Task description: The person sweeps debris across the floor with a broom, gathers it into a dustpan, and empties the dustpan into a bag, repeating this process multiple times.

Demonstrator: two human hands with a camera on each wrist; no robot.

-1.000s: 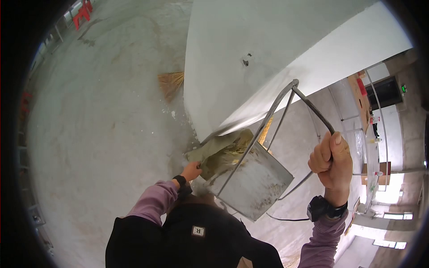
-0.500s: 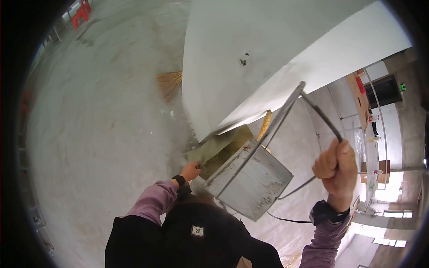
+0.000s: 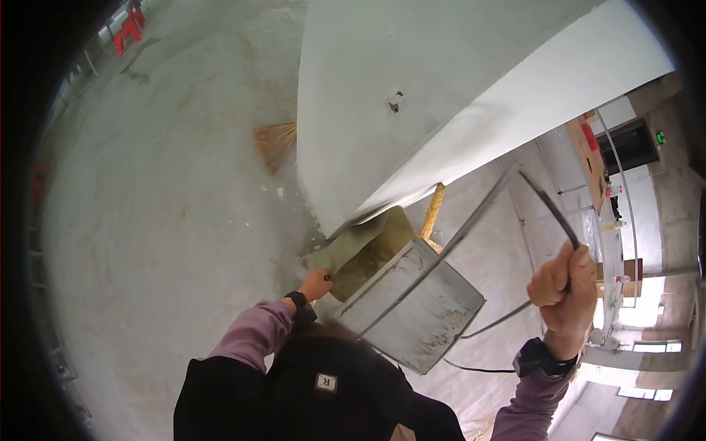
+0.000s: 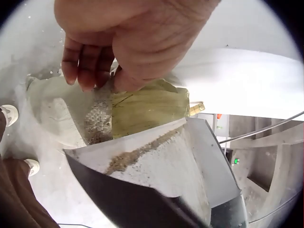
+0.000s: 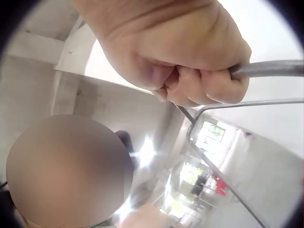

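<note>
Lower and further right in my head view than a second ago, the right hand [image 3: 562,294] grips a bent grey metal-tube handle [image 5: 273,69]. I see the scuffed, boxy grey sheet-metal pan [image 3: 415,305] between both hands, its edge at the mouth of the yellow-green sack [image 3: 353,246] whose rim the left hand [image 3: 315,285] pinches.

Long mauve sleeves are worn, left sleeve [image 3: 254,331] and right sleeve [image 3: 533,408]; fine ribbing seen on the right one. Torso covered by a black garment [image 3: 294,400], with a small white square label [image 3: 326,382] fixed on it, dark R-like letter. Beige patch [image 3: 403,433] seen to the right. Wrists fitted with black strap [image 3: 296,298] on left, boxy black module [image 3: 526,357] on right. Brown trousers [image 4: 23,197], white shoes [image 4: 9,115] shown at left of left wrist view.
</note>
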